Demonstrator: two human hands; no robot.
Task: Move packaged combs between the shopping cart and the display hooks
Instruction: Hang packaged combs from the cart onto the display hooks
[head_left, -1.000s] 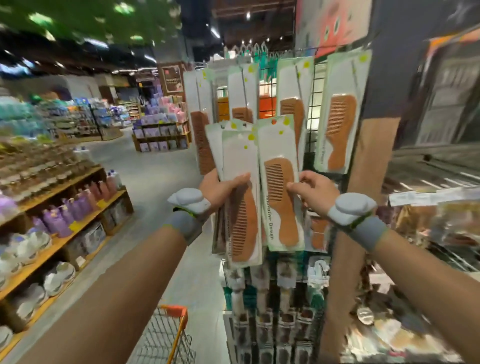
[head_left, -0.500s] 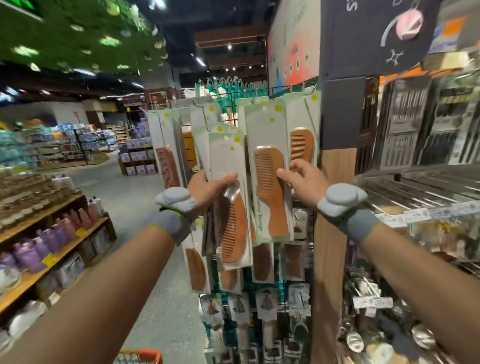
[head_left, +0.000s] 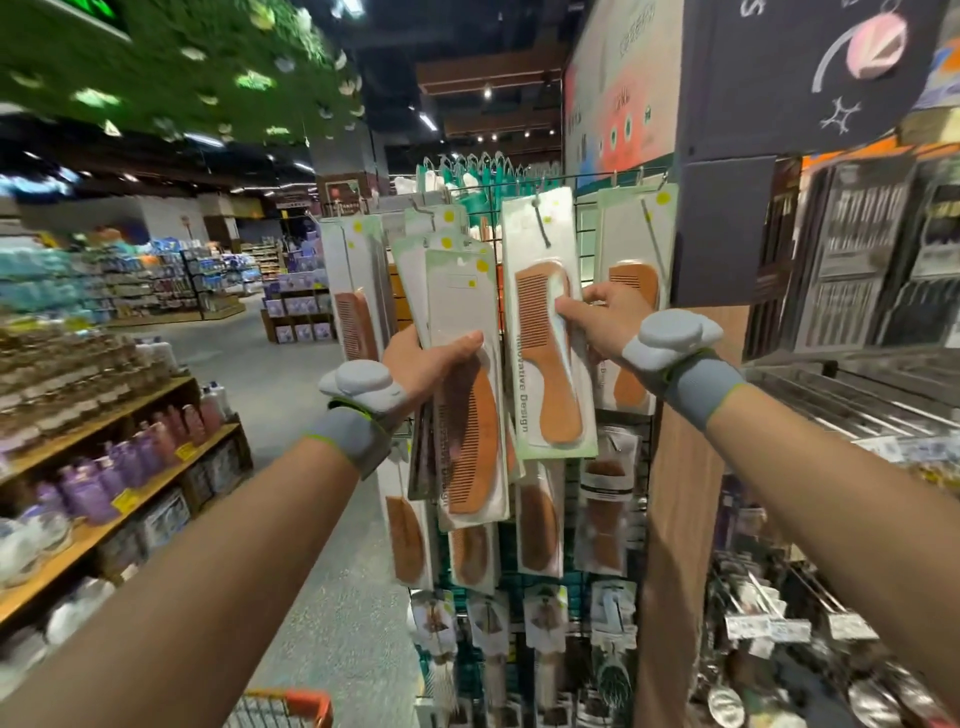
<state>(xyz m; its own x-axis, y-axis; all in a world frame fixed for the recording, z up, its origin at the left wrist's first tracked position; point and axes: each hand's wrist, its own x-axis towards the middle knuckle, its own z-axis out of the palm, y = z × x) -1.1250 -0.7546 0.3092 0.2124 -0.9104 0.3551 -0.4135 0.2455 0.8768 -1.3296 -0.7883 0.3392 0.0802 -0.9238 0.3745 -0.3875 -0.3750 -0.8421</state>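
Your left hand (head_left: 421, 364) grips spare combs (head_left: 467, 441); your right hand (head_left: 602, 319) pinches one pack (head_left: 545, 364). Hanging step, seemingly: seat its hole on the hook (head_left: 543, 228) above.

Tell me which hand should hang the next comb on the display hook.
Right. The right hand pinches a single packaged comb with its top up at a hook; the left hand is full, gripping a stack of combs lower down.
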